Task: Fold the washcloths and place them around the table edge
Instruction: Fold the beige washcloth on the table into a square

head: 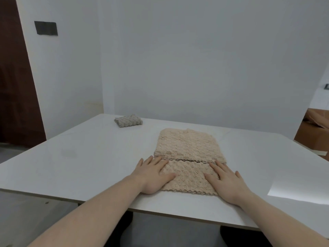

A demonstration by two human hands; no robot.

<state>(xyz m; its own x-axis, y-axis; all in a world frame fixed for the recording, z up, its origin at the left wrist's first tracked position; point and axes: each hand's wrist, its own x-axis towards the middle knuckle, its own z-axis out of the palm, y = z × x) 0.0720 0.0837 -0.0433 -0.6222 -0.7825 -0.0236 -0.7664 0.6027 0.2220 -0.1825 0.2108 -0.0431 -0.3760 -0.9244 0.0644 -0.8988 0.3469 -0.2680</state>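
While our left hand (154, 173) and right hand (224, 178) press flat on the beige washcloth's (188, 148) near flap, its unfolded half lies toward frame centre.

Bare table (80, 157) left, right — only grey folded washcloth (128, 120) at far-left edge.

Beige washcloth (188, 157) flat on white table (89, 157), near part folded over. Left hand (154, 173) flat on cloth's left end, right hand (226, 180) flat on right end, fingers straight. Grey folded washcloth (128, 120) beyond beige cloth, far-left, well apart.
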